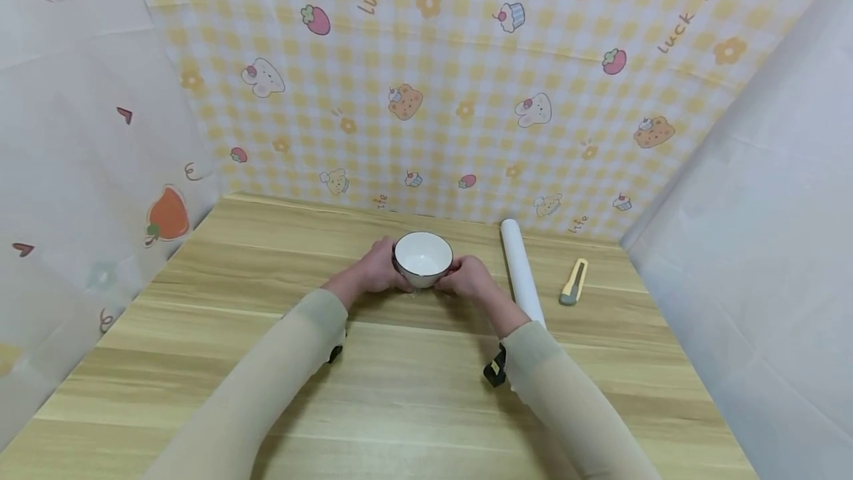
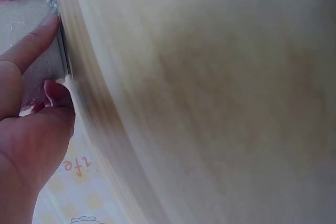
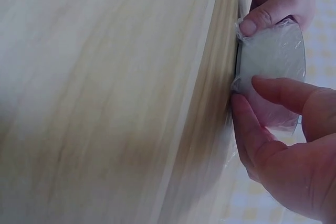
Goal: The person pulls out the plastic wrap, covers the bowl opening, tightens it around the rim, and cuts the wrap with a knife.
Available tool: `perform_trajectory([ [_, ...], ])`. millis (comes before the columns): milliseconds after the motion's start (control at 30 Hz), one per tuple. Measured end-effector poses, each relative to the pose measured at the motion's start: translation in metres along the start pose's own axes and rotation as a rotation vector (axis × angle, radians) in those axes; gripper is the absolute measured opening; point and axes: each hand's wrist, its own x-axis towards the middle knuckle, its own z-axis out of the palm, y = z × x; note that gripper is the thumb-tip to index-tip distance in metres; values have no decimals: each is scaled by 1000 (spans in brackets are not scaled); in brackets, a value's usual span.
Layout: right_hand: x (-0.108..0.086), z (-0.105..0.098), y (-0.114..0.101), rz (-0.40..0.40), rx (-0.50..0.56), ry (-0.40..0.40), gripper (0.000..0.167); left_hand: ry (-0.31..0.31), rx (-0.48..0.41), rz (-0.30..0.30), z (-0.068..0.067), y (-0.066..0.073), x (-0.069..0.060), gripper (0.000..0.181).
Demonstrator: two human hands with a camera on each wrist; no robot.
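A white bowl (image 1: pixel 423 254) with a dark rim is held at the back middle of the table, its mouth facing up. My left hand (image 1: pixel 380 267) grips its left side, and my right hand (image 1: pixel 468 278) grips the right side. Clear cling film (image 3: pixel 278 45) covers the bowl's outer wall in the right wrist view, with crumpled edges near the base. One left finger presses on the film-covered wall (image 2: pixel 44 66) in the left wrist view. The right thumb lies against the wall while the right fingers curl around near the base. Some fingertips are hidden behind the bowl.
A long white roll (image 1: pixel 522 269) lies to the right of the bowl, partly behind the right forearm. Farther right is a yellow and grey utility knife (image 1: pixel 574 283). Patterned cloth (image 1: pixel 426 80) hangs behind the wooden table (image 1: pixel 413 398) and along its sides.
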Motion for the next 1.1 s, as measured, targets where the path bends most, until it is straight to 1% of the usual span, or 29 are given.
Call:
perform_trajectory([
  [167,1,-1,-1,11,-16,2,15,-1,8,-7,1,3,1,83],
  [333,1,-1,1,14,-26,-9,15,-2,-1,-42,4,2,0,90],
  [533,0,-2,3,18,4,-28,14,-7,-24,-57,6,2,1,94],
  [833,-1,-4,3,29,-14,-39,13,-12,13,-74,7,3,1,99],
  [900,-1,-4,3,30,-10,-45,13,-12,2,-75,7,3,1,99],
  [967,0,-5,3,31,-1,-56,13,-16,-28,-77,6,2,0,99],
  [1033,1,-5,3,37,6,-67,17,-26,-61,-80,4,1,-1,99],
  [1100,-1,-7,2,48,3,-72,32,-38,-90,-80,2,-1,-2,98],
])
